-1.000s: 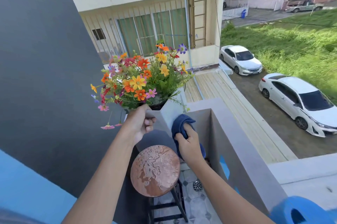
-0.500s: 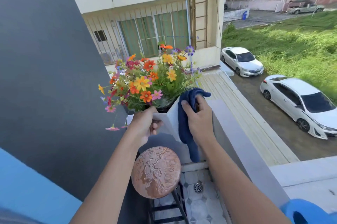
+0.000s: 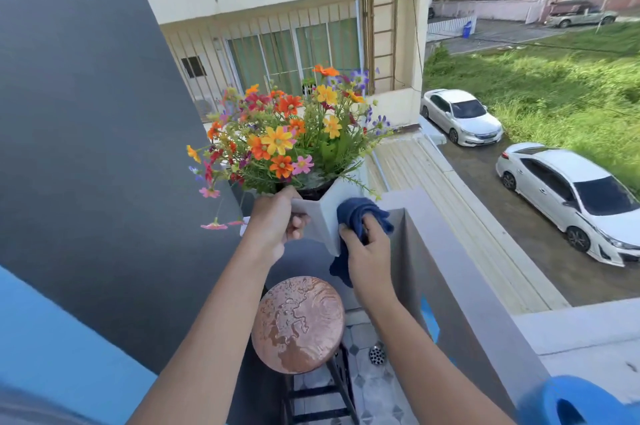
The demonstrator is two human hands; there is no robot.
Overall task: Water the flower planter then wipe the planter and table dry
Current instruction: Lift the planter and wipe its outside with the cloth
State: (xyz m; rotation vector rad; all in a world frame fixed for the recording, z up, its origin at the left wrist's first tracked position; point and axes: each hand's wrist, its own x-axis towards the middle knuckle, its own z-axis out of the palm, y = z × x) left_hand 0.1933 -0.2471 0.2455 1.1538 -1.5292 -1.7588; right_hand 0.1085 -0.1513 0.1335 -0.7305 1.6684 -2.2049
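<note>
Held in the air above the wet round table (image 3: 298, 324): white planter (image 3: 323, 216), long axis roughly upright, mouth and flowers (image 3: 277, 140) pointing up. Gripped at the near rim by the left hand (image 3: 275, 222). Pressed against its right face: blue cloth (image 3: 353, 213), bunched in the curled right hand (image 3: 369, 255).

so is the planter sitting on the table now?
No, the left hand holds the planter up off the table while the right hand presses a cloth against its side.
</note>
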